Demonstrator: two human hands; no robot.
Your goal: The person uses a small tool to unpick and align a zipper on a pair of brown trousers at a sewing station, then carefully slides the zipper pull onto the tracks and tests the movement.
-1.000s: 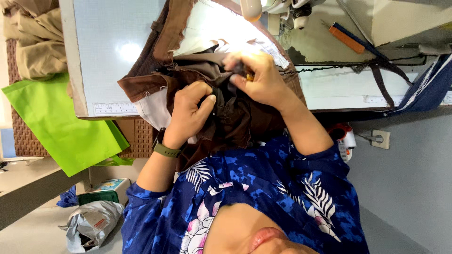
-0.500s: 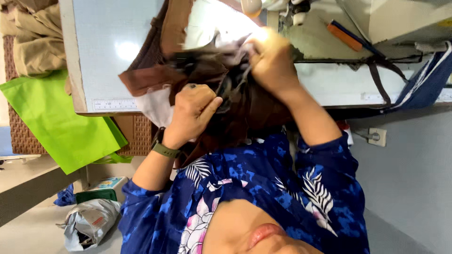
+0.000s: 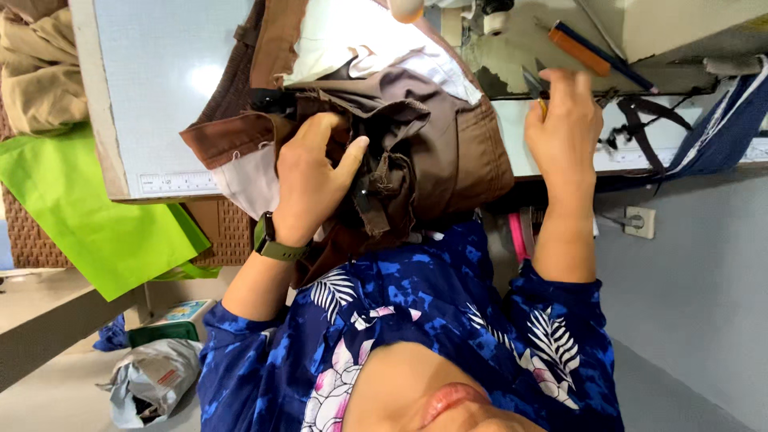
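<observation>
Sewing table [image 3: 160, 120], machine at 12 o'clock. My left hand [image 3: 308, 180] presses bunched brown garment [image 3: 448, 152] at table edge, fingers curled into folds, pinning it. Right hand [image 3: 564, 120], at 3 o'clock of garment, pinches small snips [image 3: 534, 84], ready for trimming.

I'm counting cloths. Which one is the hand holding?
The brown cloth, under the left hand; the green cloth and beige cloth lie aside, untouched.

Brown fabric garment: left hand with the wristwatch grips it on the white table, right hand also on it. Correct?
Not quite. The head view shows the left hand gripping the brown fabric garment, but the right hand is off it, beside it on the white table, holding a small tool.
</observation>
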